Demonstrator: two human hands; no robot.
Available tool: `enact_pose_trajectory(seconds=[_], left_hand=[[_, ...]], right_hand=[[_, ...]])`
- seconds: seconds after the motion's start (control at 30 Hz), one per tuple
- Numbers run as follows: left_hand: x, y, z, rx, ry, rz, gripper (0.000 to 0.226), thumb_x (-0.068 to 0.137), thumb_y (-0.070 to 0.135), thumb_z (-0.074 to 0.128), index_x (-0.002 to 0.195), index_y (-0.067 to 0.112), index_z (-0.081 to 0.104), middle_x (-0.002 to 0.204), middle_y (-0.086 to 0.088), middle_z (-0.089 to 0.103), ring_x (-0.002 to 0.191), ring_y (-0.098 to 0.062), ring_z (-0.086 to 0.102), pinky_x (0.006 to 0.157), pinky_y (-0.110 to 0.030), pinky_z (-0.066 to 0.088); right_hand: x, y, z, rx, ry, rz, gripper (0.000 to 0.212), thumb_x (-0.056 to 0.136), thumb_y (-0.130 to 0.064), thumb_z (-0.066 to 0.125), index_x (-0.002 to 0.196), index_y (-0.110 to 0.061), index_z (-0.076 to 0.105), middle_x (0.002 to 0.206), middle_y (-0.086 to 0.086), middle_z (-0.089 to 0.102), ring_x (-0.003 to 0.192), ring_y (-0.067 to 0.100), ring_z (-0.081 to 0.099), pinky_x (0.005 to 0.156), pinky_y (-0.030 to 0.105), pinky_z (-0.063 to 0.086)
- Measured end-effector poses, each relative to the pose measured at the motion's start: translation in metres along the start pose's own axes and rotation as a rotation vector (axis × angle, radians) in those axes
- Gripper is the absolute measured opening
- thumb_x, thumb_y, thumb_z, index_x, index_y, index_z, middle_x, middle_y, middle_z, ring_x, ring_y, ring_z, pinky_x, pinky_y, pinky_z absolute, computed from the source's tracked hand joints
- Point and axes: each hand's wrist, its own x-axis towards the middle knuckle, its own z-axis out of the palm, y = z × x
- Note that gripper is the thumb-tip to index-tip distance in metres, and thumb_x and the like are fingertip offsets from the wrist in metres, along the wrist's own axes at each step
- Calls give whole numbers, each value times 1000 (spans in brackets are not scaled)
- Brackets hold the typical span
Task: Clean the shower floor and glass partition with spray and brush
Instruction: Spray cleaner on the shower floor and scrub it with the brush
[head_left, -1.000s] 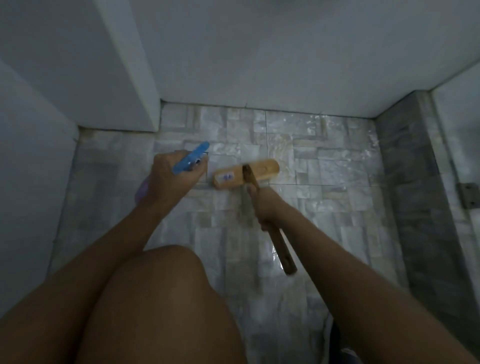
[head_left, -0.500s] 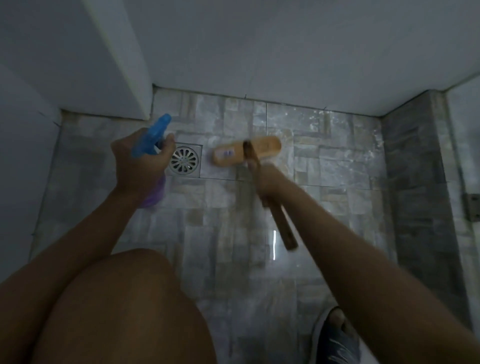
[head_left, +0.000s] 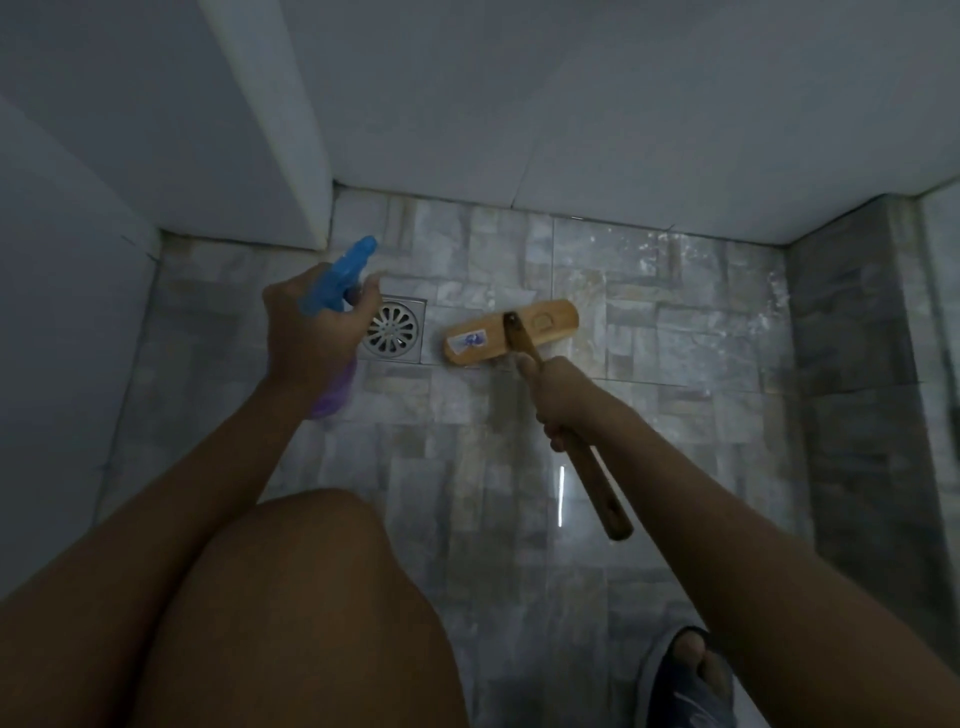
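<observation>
Head view: left hand (head_left: 311, 332) wraps the spray bottle (head_left: 340, 283) above the drain (head_left: 395, 328); right hand (head_left: 558, 397) clamps the brush (head_left: 511, 332), its head flat on the wet floor (head_left: 675, 332). Scrubbing stage, I'd say; next, push strokes toward the drain.

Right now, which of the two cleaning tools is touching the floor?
The wooden brush in the right hand: its head lies on the tiles right of the drain. The spray bottle is held in the air by the left hand.
</observation>
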Motion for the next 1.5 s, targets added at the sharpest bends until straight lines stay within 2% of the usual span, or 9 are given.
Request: enact_pose_trajectory(seconds=[0.27, 0.47, 0.63, 0.8, 0.93, 1.0, 1.13, 1.37, 1.5], left_hand=[[-4, 1, 2, -30, -4, -20, 29, 92, 31, 70, 72, 11, 64, 61, 1, 59, 54, -10, 52, 56, -11, 38], [-6, 6, 1, -41, -18, -29, 27, 91, 27, 70, 70, 12, 63, 58, 0, 57, 48, -11, 50, 51, -23, 42], [-3, -3, -7, 3, 65, -22, 27, 91, 26, 70, 72, 10, 64, 60, -4, 60, 49, -13, 52, 52, -25, 43], [-8, 4, -6, -52, 46, -48, 21, 91, 28, 71, 75, 22, 59, 61, 4, 55, 53, -7, 52, 53, -10, 36], [-9, 2, -1, -51, 7, -34, 27, 90, 29, 72, 72, 10, 65, 62, -1, 61, 52, -12, 53, 54, -17, 43], [-9, 4, 0, -75, -23, -45, 27, 89, 27, 73, 73, 7, 67, 63, -3, 63, 50, -9, 53, 54, -18, 44], [-12, 7, -11, -67, -49, -51, 20, 85, 26, 76, 79, 7, 71, 69, -3, 69, 53, -10, 57, 58, -13, 47], [-51, -19, -61, -90, -93, -337, 31, 81, 25, 83, 67, 4, 65, 61, -8, 61, 54, -13, 53, 57, -29, 46], [-91, -42, -115, 21, 47, -447, 38, 82, 23, 81, 56, 15, 55, 48, 12, 50, 44, -1, 44, 48, -17, 36]], right_hand=[[72, -118, -26, 12, 90, -183, 28, 106, -8, 33, 87, -28, 40, 77, 11, 41, 53, 25, 46, 56, 36, 47], [8, -32, 31, 29, 86, -175, 43, 105, -49, 34, 80, -18, 52, 72, 4, 54, 57, 19, 52, 35, 23, 43], [-34, 30, 53, 27, -42, -48, 51, 101, -60, 32, 109, -14, 53, 85, 8, 58, 60, 21, 55, 40, 25, 44], [31, -68, 16, 0, 124, -224, 27, 107, -26, 37, 87, -13, 50, 76, 7, 53, 60, 23, 53, 35, 18, 42], [66, -128, 1, 90, 77, -107, 36, 97, 6, 41, 131, -6, 45, 86, 18, 55, 62, 29, 58, 65, 45, 62], [57, -120, 7, 23, 103, -183, 20, 104, -15, 38, 119, -8, 50, 79, 14, 53, 55, 24, 54, 54, 38, 58], [20, -56, 38, -36, 133, -196, 44, 104, -50, 33, 95, -11, 51, 81, 12, 57, 56, 23, 54, 47, 31, 48], [-50, 7, 86, -209, -194, -79, 49, 102, -57, 31, 117, -13, 48, 89, 12, 57, 60, 22, 52, 52, 33, 49], [-42, -31, 119, -388, -224, -218, 52, 103, -55, 31, 114, -9, 50, 89, 14, 61, 60, 27, 60, 51, 33, 51]])
